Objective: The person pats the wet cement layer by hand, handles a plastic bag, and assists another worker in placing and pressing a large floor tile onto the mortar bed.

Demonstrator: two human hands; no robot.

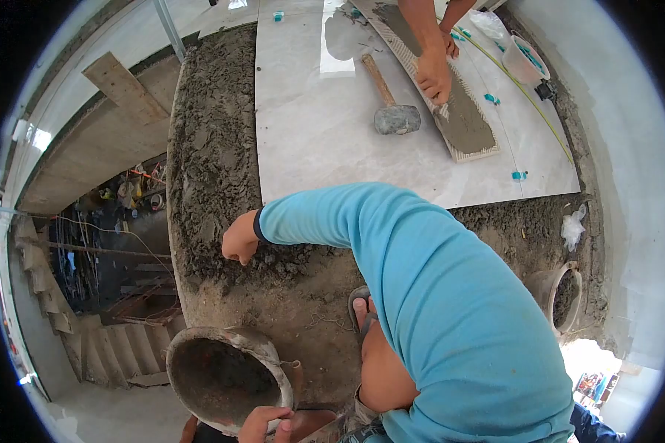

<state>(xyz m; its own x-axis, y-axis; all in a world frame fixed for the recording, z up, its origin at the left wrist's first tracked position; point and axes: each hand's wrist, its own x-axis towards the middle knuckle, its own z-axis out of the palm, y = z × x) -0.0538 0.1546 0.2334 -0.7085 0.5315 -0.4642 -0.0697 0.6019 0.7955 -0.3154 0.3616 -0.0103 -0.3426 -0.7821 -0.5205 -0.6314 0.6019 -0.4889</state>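
Note:
My right hand (240, 238), at the end of a light blue sleeve (310, 214), reaches left over dark wet mortar (218, 148). Its fingers curl downward; whatever is in them is hidden. At the bottom edge, my left hand (264, 423) is beside the rim of a mortar-stained bucket (177, 362), thumb and fingers slightly apart, nothing visible between them. Dark residue coats the bucket's inside. Beyond my arm lies a large pale tile (303, 125) with a rubber mallet (397, 119) on it. Another person's hand (434, 77) works on a narrow tile strip (469, 133) spread with grey mortar.
To the left, the floor drops off to a stairwell (118, 351). A plank (125, 88) lies at upper left. Teal clips (519, 176) dot the tiles near a white tub (524, 63). Another bucket (567, 299) lies tipped at right, near a plastic bag (573, 227).

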